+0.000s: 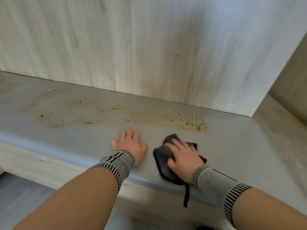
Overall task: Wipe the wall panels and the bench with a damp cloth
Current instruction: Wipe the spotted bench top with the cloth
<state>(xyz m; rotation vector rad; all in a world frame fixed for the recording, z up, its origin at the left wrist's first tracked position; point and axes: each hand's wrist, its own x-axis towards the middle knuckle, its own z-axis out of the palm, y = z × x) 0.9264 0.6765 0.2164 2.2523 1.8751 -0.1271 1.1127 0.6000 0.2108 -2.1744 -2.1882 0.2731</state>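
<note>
A pale grey bench (232, 146) runs across the view below light wood-grain wall panels (132, 47). Orange-brown stains (192, 124) and specks are scattered along the bench near the wall. My right hand (182, 156) presses a dark grey cloth (162, 156) flat on the bench near its front edge, fingers spread over it; a strip of the cloth hangs over the edge. My left hand (131, 145) rests flat on the bench, fingers straight, just left of the cloth.
A beige side wall (289, 90) closes the bench off at the right. The bench's front face drops to a grey floor (25, 196) at lower left. Striped knit cuffs cover both wrists.
</note>
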